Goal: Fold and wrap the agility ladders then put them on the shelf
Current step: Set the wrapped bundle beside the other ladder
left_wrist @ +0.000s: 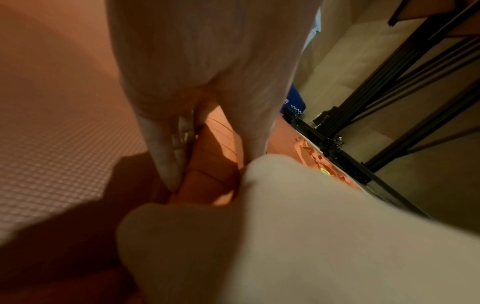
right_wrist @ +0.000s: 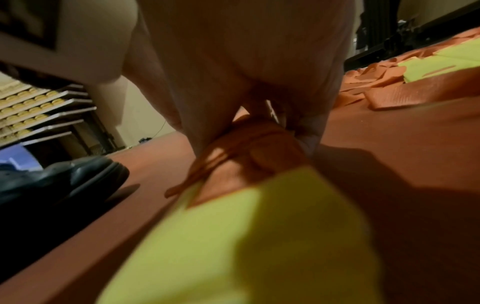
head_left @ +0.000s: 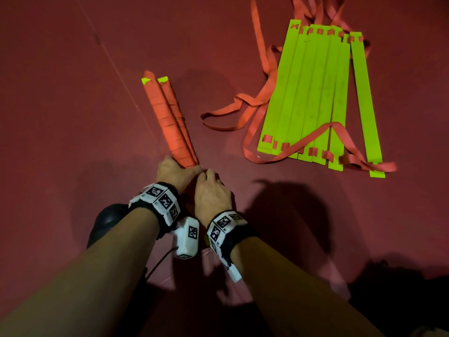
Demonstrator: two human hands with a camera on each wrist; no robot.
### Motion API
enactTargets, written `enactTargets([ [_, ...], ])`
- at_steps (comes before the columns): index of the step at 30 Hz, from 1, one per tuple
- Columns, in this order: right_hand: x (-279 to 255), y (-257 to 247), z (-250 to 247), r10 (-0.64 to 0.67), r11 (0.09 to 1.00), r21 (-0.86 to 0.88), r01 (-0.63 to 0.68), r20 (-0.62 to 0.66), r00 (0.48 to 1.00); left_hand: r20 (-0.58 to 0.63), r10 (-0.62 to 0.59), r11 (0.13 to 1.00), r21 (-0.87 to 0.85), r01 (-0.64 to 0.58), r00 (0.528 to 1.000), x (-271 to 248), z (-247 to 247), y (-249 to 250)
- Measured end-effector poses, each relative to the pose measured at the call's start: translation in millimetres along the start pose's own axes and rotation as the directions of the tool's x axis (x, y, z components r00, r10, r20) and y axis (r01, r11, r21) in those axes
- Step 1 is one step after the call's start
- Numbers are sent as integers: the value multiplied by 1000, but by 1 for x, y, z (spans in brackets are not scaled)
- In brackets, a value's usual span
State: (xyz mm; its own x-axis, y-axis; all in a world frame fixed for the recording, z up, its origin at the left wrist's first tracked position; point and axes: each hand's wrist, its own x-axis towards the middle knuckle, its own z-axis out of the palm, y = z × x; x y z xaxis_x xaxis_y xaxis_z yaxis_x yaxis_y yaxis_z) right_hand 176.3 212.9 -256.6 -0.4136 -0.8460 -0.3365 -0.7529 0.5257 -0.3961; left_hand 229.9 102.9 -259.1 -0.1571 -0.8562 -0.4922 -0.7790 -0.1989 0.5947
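While both hands, left hand (head_left: 173, 172) and right hand (head_left: 211, 193), grip the wrapped agility ladder (head_left: 167, 125) with fingers clamped round its near end, loose agility ladder (head_left: 323, 93) at 2 o'clock on the floor (head_left: 60, 93).

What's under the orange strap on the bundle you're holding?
Yellow rungs: only their tips stick out past the strap at the far end. The rest is covered, so their count can't be told.

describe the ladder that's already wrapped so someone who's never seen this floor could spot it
On the dark red floor mat, look left of the loose fan of flat lime-green rungs. The wrapped ladder bundle lies there, its near end held by the left hand and right hand. Unlike the fan, orange strap binds it tight, only lime tips showing.
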Motion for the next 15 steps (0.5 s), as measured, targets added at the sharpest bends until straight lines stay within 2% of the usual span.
enactTargets([
  [7,-2,-8,11,36,999,-11,-37,-57,998,6,58,998,31,-58,998,-2,-6,-2],
  [11,-1,-18,17,131,989,-41,-139,-144,981,-16,82,997,13,-82,997,-4,-5,-7],
  [15,4,-27,19,166,977,-109,-183,-147,975,-35,110,993,49,-108,993,-6,-5,-9],
])
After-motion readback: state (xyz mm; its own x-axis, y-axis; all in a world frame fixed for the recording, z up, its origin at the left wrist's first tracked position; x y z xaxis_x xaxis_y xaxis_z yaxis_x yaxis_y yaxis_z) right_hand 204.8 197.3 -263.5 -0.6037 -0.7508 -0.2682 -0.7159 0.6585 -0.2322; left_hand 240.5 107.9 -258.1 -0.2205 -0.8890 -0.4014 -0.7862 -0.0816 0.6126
